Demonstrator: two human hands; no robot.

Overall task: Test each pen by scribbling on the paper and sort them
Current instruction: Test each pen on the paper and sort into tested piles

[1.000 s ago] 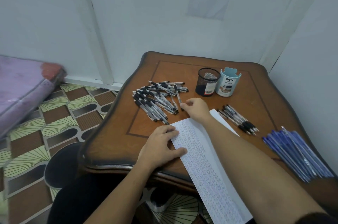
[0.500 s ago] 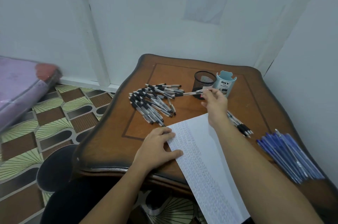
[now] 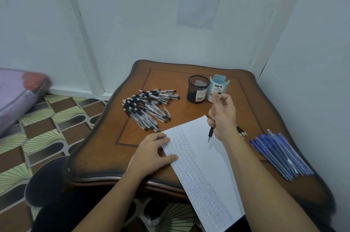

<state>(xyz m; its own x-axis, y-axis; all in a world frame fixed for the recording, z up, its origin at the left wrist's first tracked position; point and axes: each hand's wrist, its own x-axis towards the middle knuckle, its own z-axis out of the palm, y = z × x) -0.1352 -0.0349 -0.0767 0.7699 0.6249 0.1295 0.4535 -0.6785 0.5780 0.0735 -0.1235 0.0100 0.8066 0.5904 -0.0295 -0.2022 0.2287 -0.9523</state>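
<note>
Above the far end of the paper [image 3: 204,171], the right hand [image 3: 223,116] is hovering with its grip curled around a black pen [image 3: 210,134]. The pen's tip is pointing down at the blank right side of the paper, close to the sheet, though I cannot tell whether it is touching. The paper is lying slantwise on the wooden counter [image 3: 106,146], its near end hanging over the edge toward the person, and rows of small scribbles are covering its left side. On the paper's left edge the left hand [image 3: 151,154] is resting flat, its grip loose and holding nothing, fingers and thumb spread and pressing the sheet down. Left of the paper's far end, a heap of black pens [image 3: 149,108] is lying in a loose fan. Beyond the paper's far corner, a black mesh cup [image 3: 197,89] and a pale blue organiser [image 3: 217,87] are standing side by side, touching or nearly so. Just right of the paper, partly hidden behind the right hand, a few more black pens [image 3: 241,132] are lying together. Further right of the paper, a bundle of blue pens [image 3: 280,156] is lying near the counter's edge.
</note>
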